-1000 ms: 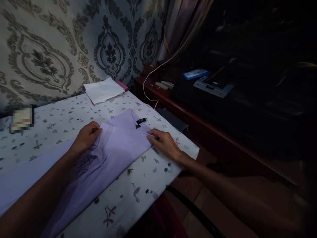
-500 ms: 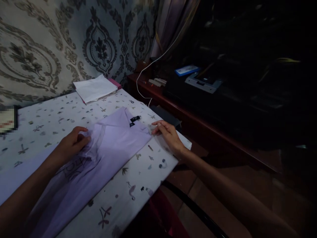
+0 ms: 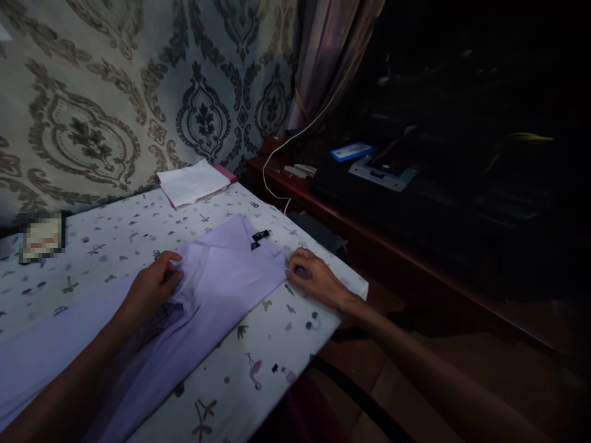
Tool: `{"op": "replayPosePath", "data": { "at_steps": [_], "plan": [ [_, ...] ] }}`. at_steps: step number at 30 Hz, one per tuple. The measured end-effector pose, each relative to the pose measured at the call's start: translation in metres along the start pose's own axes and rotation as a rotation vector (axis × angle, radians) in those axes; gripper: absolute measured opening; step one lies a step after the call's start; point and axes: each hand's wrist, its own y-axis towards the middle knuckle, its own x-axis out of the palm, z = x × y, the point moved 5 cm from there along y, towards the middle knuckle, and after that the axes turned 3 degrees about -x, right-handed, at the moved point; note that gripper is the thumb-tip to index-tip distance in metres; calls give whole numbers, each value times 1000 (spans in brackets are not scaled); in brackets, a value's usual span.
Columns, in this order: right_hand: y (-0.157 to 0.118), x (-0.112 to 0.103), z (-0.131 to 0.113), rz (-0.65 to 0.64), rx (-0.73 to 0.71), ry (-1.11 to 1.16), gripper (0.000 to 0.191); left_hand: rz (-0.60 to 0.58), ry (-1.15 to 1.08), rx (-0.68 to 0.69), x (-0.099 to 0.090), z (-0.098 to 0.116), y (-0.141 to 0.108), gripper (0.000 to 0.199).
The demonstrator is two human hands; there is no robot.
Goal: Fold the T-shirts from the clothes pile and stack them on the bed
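Note:
A lilac shirt point(image 3: 235, 277) lies partly folded across the patterned table, its collar end pointing away and a black neck label point(image 3: 261, 235) showing. Dark lettering on its front is mostly covered by folds and my left arm. At the left side of the shirt, my left hand point(image 3: 157, 277) pinches the fabric by the sleeve between thumb and fingers. On the opposite side, my right hand point(image 3: 314, 277) is closed with thumb and fingertips on the shirt's right edge, close to the table's edge.
White folded cloth point(image 3: 196, 182) lies at the table's back, with something pink beneath it. A blurred-out item point(image 3: 42, 239) sits at the left. Right of the table point(image 3: 272, 320) runs a dark red wooden ledge point(image 3: 341, 218), crossed by a white cable point(image 3: 265, 166).
My right hand has gone from loosely spread fingers to a pinch on the shirt's right edge. My left hand stays at the sleeve. The view has tilted up slightly.

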Motion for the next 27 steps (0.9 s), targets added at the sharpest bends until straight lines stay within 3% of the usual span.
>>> {"op": "replayPosePath", "data": {
  "at_steps": [7, 10, 13, 18, 23, 27],
  "plan": [
    [4, 3, -1, -18, 43, -1, 12, -73, -26, -6, 0, 10, 2, 42],
    [4, 5, 2, 10, 66, -1, 14, -41, -69, 4, -1, 16, 0, 37],
    [3, 6, 3, 25, 48, 8, 15, -14, -67, 20, -2, 16, -3, 35],
    [3, 5, 2, 50, 19, 19, 18, -74, 18, 36, 0, 13, -2, 33],
    [5, 0, 3, -27, 10, 59, 18, -81, 16, -22, -3, 19, 0, 35],
    [9, -4, 5, -61, -41, 125, 11, 52, -28, -58, -13, 21, -1, 35]
  ]
}}
